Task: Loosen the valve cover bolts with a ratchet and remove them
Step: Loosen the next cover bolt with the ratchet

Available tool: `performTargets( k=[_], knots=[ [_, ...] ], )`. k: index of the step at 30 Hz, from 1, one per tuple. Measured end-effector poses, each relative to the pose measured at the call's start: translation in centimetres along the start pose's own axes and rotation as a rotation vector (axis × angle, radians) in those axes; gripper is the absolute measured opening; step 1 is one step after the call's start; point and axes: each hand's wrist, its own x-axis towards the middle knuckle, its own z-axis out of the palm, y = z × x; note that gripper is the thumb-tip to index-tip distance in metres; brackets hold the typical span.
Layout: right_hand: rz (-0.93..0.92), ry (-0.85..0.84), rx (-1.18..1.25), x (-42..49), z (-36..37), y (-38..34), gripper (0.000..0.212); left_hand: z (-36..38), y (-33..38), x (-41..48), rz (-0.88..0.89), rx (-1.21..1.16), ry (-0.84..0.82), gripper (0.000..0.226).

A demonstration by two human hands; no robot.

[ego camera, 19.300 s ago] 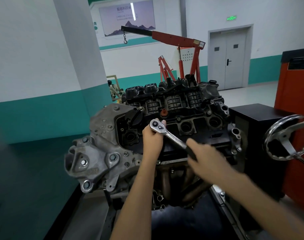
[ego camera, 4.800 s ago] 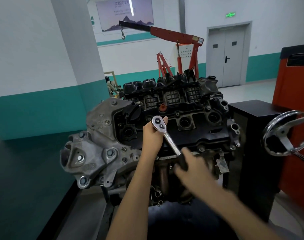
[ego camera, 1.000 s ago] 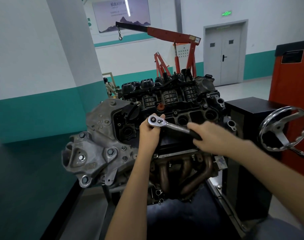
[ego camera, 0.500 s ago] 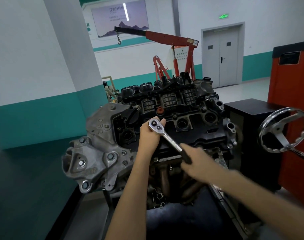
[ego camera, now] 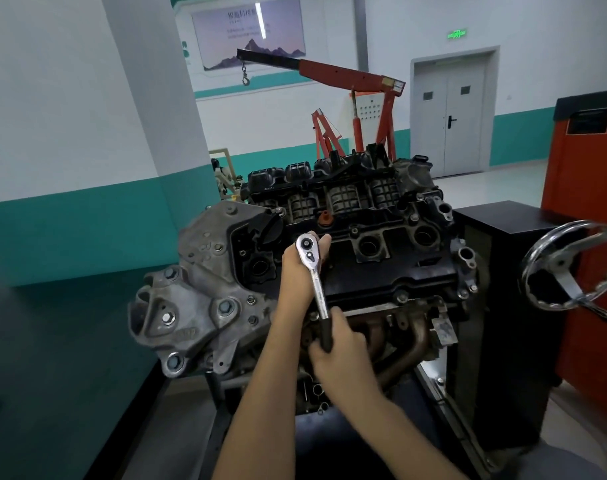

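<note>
As your right hand, grip curled round the black handle, has swept the ratchet from pointing right to pointing at you within a second, another loosening stroke is under way. Your left hand clasps the ratchet head, steadying it on a bolt, presumably hidden beneath, at the valve cover left end.

Tight spot at the right hand, gripping the black rubber handle of the chrome ratchet: rusty steel exhaust manifold pipes sit just under and right of that grip. Near side, toward the person, is open air. At the left hand, holding the ratchet head: grey cast aluminium bracket blocks left of that grip, black ribbed plastic intake manifold behind it. Chrome spoked handwheel well right, apart.
</note>
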Motion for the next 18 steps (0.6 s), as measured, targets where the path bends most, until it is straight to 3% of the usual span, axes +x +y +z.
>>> performTargets(
  k=[3,5,9,13,15,18],
  knots=[
    [0.016,-0.039,0.019,0.1,0.4,-0.3,0.021,-0.3,0.1,0.1,-0.025,0.007,0.007,0.050],
    [-0.018,-0.132,-0.104,0.9,-2.7,0.1,0.023,-0.6,0.1,0.1,-0.012,0.003,-0.044,0.052],
    [-0.204,-0.321,-0.556,5.6,-11.8,-0.1,0.024,-0.6,0.2,0.3,-0.001,0.058,-0.140,0.054],
    [-0.380,-0.331,-0.990,10.2,-15.4,-2.2,0.034,-0.5,-0.1,0.2,-0.007,-0.010,-0.061,0.044],
    [-0.369,-0.272,-0.931,9.4,-14.5,-1.5,0.028,-0.4,-0.4,-0.1,0.009,-0.035,-0.030,0.042],
    [-0.189,-0.168,-0.555,4.5,-10.6,1.2,0.020,0.2,-0.7,-0.4,0.046,-0.009,-0.040,0.048]
  ],
)
